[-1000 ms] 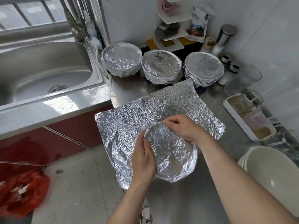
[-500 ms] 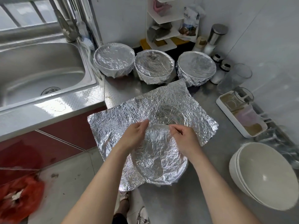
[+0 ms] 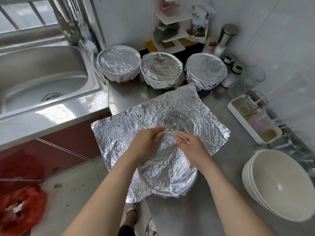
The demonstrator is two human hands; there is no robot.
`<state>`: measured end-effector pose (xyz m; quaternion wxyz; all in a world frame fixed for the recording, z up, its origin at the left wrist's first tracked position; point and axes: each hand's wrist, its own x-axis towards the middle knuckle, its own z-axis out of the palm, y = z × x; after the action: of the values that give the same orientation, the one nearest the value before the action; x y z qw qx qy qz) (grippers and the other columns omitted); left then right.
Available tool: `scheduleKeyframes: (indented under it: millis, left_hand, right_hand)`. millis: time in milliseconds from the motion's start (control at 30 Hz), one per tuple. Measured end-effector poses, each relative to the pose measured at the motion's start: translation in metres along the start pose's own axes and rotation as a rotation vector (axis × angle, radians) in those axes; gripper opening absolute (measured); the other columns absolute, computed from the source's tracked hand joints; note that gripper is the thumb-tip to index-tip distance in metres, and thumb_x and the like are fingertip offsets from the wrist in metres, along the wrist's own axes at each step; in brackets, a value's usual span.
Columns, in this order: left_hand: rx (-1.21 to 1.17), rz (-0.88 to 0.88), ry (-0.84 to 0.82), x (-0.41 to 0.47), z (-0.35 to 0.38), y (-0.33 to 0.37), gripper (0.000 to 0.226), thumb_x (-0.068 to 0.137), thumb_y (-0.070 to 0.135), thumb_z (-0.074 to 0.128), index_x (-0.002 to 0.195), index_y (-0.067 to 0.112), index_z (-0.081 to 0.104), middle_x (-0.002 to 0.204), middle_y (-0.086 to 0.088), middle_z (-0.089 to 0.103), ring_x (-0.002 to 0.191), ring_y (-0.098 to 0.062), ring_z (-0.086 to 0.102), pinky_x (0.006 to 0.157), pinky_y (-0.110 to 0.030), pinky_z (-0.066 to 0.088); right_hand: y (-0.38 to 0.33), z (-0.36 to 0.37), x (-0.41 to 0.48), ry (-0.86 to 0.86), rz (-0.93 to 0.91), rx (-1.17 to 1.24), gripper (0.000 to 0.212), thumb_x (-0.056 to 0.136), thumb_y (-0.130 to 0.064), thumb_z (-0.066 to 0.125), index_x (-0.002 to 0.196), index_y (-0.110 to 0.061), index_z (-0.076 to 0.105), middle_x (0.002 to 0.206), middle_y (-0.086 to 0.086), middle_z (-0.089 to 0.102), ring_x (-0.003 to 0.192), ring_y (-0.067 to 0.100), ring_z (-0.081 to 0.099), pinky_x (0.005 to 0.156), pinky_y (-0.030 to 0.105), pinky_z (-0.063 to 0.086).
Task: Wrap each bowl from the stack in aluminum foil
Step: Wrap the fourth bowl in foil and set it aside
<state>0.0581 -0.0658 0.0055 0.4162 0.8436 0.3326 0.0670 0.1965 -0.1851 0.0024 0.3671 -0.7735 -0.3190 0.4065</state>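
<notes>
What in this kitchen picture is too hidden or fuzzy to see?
Head view only:
1. The round foil-covered bowl that the left hand and right hand grip: wrapped, so its colour is hidden.
2. Three foil-wrapped bowls at the back: insides covered.
3. Stack of white bowls: nesting hides the count.
4. Red bundle, bottom left: blurred.
5. Printed bag at the back: words too small.

A stainless-steel desk (image 3: 230, 167) is seen against white tiled walls (image 3: 281, 40), lit by daylight from a barred window (image 3: 25, 17) beyond its far left corner. A steel sink (image 3: 42, 77) with a tap (image 3: 68, 33) is set at the left edge. A white shelf unit (image 3: 170, 19) is stood at the far edge. Red cabinet fronts (image 3: 59, 133) and a grey floor (image 3: 76, 193) are seen below.
</notes>
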Motion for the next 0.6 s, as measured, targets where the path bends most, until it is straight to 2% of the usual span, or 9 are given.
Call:
scheduleKeyframes:
  millis: [67,133,200,267,300,333,433,533,600]
  left_hand:
    - [-0.023,-0.046,-0.04,0.0,-0.002,-0.001,0.038,0.103,0.034,0.044,0.134,0.017,0.058,0.119,-0.005,0.068,0.098,-0.018,0.062,0.087,-0.027,0.045]
    - [-0.092,-0.11,-0.092,0.001,-0.003,-0.001,0.044,0.103,0.039,0.04,0.139,0.017,0.052,0.125,-0.006,0.064,0.105,-0.019,0.06,0.097,-0.033,0.044]
    - [-0.204,-0.14,-0.13,0.001,-0.003,-0.002,0.041,0.103,0.038,0.04,0.133,0.017,0.057,0.109,-0.006,0.068,0.087,-0.016,0.061,0.087,-0.034,0.05]
    - [-0.237,-0.124,-0.149,0.002,-0.002,-0.004,0.032,0.103,0.036,0.041,0.113,0.018,0.065,0.079,-0.001,0.063,0.062,-0.01,0.052,0.066,-0.028,0.046]
    - [-0.223,-0.115,-0.149,0.002,-0.001,-0.005,0.029,0.103,0.035,0.041,0.105,0.02,0.065,0.072,-0.001,0.059,0.057,-0.01,0.048,0.061,-0.027,0.043]
    - [-0.208,-0.112,-0.143,0.002,0.0,-0.006,0.026,0.104,0.034,0.041,0.102,0.022,0.064,0.07,-0.001,0.057,0.054,-0.009,0.047,0.058,-0.027,0.042]
    - [-0.168,-0.107,-0.11,0.003,0.001,-0.006,0.026,0.104,0.032,0.042,0.111,0.022,0.065,0.072,-0.002,0.061,0.056,-0.01,0.049,0.057,-0.022,0.042]
    - [-0.158,-0.095,-0.101,0.003,0.002,-0.006,0.028,0.104,0.03,0.042,0.111,0.017,0.066,0.071,-0.002,0.059,0.055,-0.011,0.047,0.052,-0.015,0.038]
    - [-0.189,-0.114,-0.112,0.003,0.002,-0.006,0.029,0.104,0.031,0.042,0.112,0.016,0.066,0.07,0.0,0.059,0.055,-0.01,0.048,0.054,-0.017,0.04]
  right_hand:
    - [-0.001,-0.005,0.001,-0.004,0.034,0.117,0.043,0.099,-0.038,0.05,0.139,-0.024,0.049,0.141,-0.003,0.048,0.133,0.018,0.043,0.099,0.029,0.035]
    - [-0.003,-0.012,0.003,-0.027,0.104,0.209,0.053,0.098,-0.045,0.046,0.146,-0.026,0.039,0.149,-0.004,0.039,0.139,0.02,0.034,0.104,0.035,0.029]
    - [-0.006,-0.014,0.005,-0.081,0.142,0.211,0.054,0.099,-0.048,0.042,0.148,-0.026,0.037,0.152,-0.005,0.035,0.141,0.02,0.03,0.107,0.037,0.025]
    - [-0.008,-0.011,0.007,-0.127,0.116,0.162,0.048,0.1,-0.046,0.04,0.142,-0.024,0.047,0.151,-0.002,0.037,0.139,0.021,0.032,0.11,0.041,0.023]
    - [-0.009,-0.01,0.007,-0.14,0.1,0.142,0.044,0.101,-0.045,0.039,0.138,-0.024,0.052,0.149,0.0,0.04,0.137,0.02,0.033,0.111,0.043,0.023]
    - [-0.009,-0.009,0.008,-0.146,0.089,0.129,0.042,0.101,-0.043,0.04,0.135,-0.023,0.054,0.144,0.0,0.044,0.133,0.018,0.036,0.11,0.043,0.024]
    - [-0.007,-0.007,0.01,-0.147,0.065,0.107,0.039,0.102,-0.039,0.039,0.131,-0.022,0.058,0.125,-0.007,0.05,0.124,0.013,0.038,0.104,0.036,0.025]
    - [-0.008,-0.006,0.01,-0.146,0.05,0.075,0.039,0.102,-0.037,0.039,0.132,-0.02,0.057,0.121,-0.008,0.047,0.12,0.011,0.038,0.099,0.031,0.026]
    - [-0.009,-0.005,0.009,-0.152,0.057,0.07,0.039,0.102,-0.037,0.039,0.134,-0.021,0.056,0.126,-0.006,0.049,0.12,0.012,0.04,0.099,0.032,0.028]
